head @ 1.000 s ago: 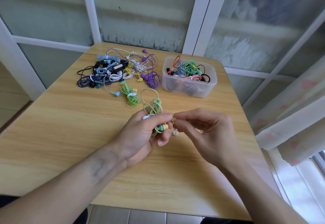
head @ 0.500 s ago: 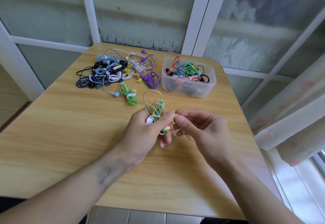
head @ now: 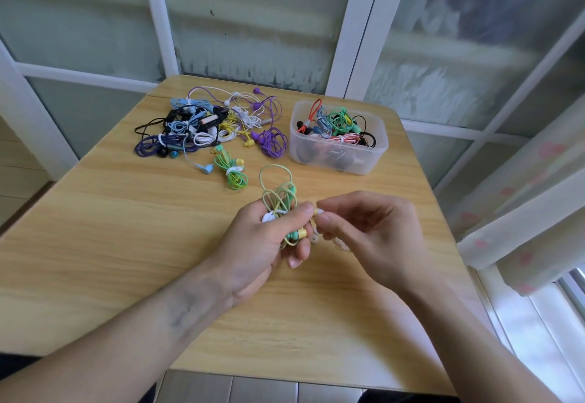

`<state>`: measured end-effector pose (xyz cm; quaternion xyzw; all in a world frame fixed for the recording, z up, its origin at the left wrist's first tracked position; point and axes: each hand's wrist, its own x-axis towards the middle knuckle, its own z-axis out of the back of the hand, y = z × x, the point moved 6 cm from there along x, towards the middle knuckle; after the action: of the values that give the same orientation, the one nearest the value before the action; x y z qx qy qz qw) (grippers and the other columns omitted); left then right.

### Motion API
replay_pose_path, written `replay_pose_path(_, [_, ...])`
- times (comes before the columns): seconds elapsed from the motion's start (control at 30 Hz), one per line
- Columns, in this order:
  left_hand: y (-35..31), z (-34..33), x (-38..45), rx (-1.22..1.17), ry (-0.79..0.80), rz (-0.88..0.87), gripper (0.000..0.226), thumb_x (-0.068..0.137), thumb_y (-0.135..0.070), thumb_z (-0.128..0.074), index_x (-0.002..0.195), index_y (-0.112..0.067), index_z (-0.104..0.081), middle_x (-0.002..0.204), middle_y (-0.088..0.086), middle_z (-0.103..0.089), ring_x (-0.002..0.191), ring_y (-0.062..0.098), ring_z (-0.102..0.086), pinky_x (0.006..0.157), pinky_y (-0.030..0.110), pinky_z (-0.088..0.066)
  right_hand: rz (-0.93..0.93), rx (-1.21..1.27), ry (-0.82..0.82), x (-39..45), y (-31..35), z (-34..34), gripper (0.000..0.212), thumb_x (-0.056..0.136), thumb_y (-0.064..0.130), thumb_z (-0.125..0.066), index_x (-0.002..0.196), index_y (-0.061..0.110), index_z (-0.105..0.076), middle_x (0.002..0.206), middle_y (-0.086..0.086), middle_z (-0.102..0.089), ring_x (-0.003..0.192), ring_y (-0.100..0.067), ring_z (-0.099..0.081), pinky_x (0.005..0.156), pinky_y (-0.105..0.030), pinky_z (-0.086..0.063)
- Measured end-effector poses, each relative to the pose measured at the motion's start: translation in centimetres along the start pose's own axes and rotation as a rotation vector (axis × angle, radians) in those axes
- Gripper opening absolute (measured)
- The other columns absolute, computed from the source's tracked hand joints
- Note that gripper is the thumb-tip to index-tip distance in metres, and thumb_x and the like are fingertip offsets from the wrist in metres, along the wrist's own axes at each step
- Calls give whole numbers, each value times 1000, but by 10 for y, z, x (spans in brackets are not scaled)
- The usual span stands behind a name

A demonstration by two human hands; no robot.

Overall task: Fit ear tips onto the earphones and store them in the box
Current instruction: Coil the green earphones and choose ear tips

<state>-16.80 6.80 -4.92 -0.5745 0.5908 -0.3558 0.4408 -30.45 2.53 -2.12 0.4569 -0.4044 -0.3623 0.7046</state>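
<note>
Between both hands, coiled yellow-green earphones (head: 280, 195), white-tipped bud.

Two bare hands meet fingertip to fingertip above the table.
The left hand (head: 262, 241) is curled, thumb pressed forward; the right hand (head: 370, 238) pinches with thumb and forefinger, both forearms reaching in from below.

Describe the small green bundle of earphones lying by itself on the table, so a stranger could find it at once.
Start at the clear plastic box at the back right of the wooden table, then look left to the big tangled pile of earphones. Just in front of that pile lies the green bundle. It alone lies apart from the tangle, bright green and cinched by a white tie.
</note>
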Motion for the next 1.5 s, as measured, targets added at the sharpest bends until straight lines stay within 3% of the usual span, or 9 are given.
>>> replay_pose_path(0.17, [0, -5, -4, 9, 122, 50, 15, 84, -17, -62, 75, -5, -60, 67, 6, -53, 49, 16, -47, 43, 23, -33, -80, 145, 111, 4, -2, 4, 12, 65, 13, -79, 77, 13, -79, 69, -10, -74, 58, -19, -67, 58, -30, -50])
replay_pose_path(0.27, [1, -8, -7, 38, 194, 91, 16, 83, -20, -66, 69, -14, -64, 64, 3, -53, 47, 14, -46, 43, 22, -32, -92, 243, 182, 5, -1, 5, 9, 60, 9, -80, 69, 11, -78, 69, -9, -73, 53, -20, -66, 53, -26, -53])
replay_pose_path(0.47, [6, -8, -9, 123, 234, 39, 18, 80, -21, -65, 64, -15, -62, 64, 5, -55, 46, 15, -48, 44, 20, -32, -155, 277, 353, 1, -13, 2, 26, 62, 23, -88, 78, 5, -77, 79, -21, -73, 67, -31, -70, 61, -31, -59])
replay_pose_path(0.63, [-6, -5, -4, 173, 159, -75, 17, 85, -16, -69, 75, -6, -60, 67, 9, -57, 48, 18, -52, 41, 21, -36, -322, 529, 258, -2, -22, -6, 19, 61, 15, -81, 77, 6, -78, 75, -20, -71, 61, -20, -68, 59, -23, -56])
replay_pose_path(0.8, [-8, 2, 5, 79, -7, -55, 5, 90, -2, -58, 92, 1, -57, 70, 11, -59, 52, 23, -54, 42, 25, -41, -187, 118, 86, 10, -11, 12, 30, 77, 23, -72, 105, 10, -74, 90, -14, -76, 79, -17, -70, 68, -27, -56])
replay_pose_path(0.93, [-4, 7, 8, -37, -41, 46, 10, 91, -2, -56, 100, -3, -55, 73, 14, -58, 53, 24, -53, 43, 27, -40, -60, -423, -125, 23, -14, 53, 13, 91, 22, -69, 100, 30, -75, 90, 11, -75, 81, -3, -67, 69, -17, -51])
replay_pose_path(1.03, [2, 9, 10, -86, -69, 99, 15, 92, -5, -55, 107, -6, -57, 74, 13, -58, 53, 24, -54, 43, 26, -40, -111, -700, -42, 28, -28, 63, 17, 91, 21, -66, 95, 34, -76, 86, 15, -69, 82, 4, -60, 65, -9, -41])
replay_pose_path(1.33, [2, 4, 10, -226, 34, 155, 23, 88, 13, -47, 108, 5, -55, 85, 22, -60, 73, 32, -67, 63, 29, -58, -301, -878, 59, 25, -45, 87, 15, 96, 19, -58, 98, 30, -68, 84, 13, -66, 79, -1, -59, 58, -7, -39])
replay_pose_path(1.5, [6, 4, 9, -183, 24, 139, 31, 79, 7, -62, 109, 5, -56, 90, 20, -69, 86, 36, -69, 70, 31, -59, -305, -848, 100, 20, -41, 87, 6, 86, 25, -74, 91, 28, -74, 79, 8, -67, 77, -8, -61, 61, -9, -42])
